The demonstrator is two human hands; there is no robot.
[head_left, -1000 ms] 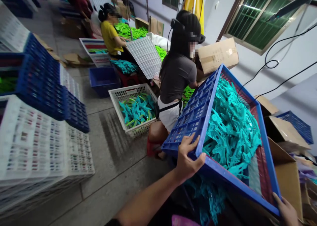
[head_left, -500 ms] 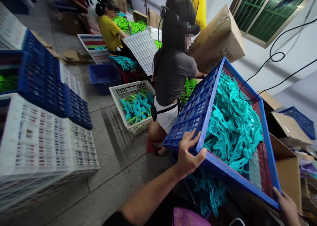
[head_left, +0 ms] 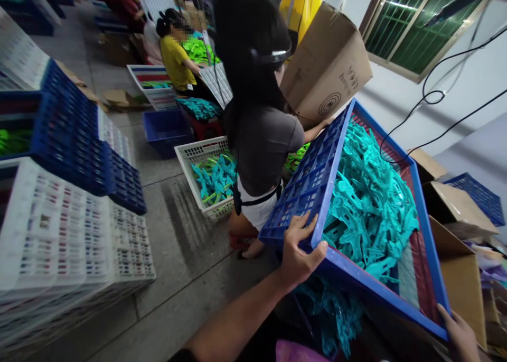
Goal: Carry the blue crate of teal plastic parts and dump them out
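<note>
Since a moment ago, the person in the grey shirt (head_left: 259, 140) has stood up taller and lifted the brown box (head_left: 327, 66) higher, just past the far corner of the crate.

Fingers (head_left: 304, 227) of the left hand (head_left: 299, 253) curl over the near left corner of the blue crate (head_left: 312, 187), with the thumb on top of the rim, holding it tight. The right hand (head_left: 459, 335) is at the near right corner, low in the view; its fingers touch the rim, but how tight they hold cannot be seen.

The crate is tipped, with its far side high and its near edge low. The near edge hangs above a pile of the same teal plastic pieces (head_left: 332, 309) below it. The person in grey stands very close on the left, so there is little room there. Cardboard boxes (head_left: 459, 256) sit close on the right. Bare grey floor (head_left: 178, 256) lies open to the near left, beside stacks of white and blue crates (head_left: 71, 214).

The crate is blue, with grid walls and a red bottom. Teal plastic pieces (head_left: 368, 209) fill it in a messy heap.
</note>
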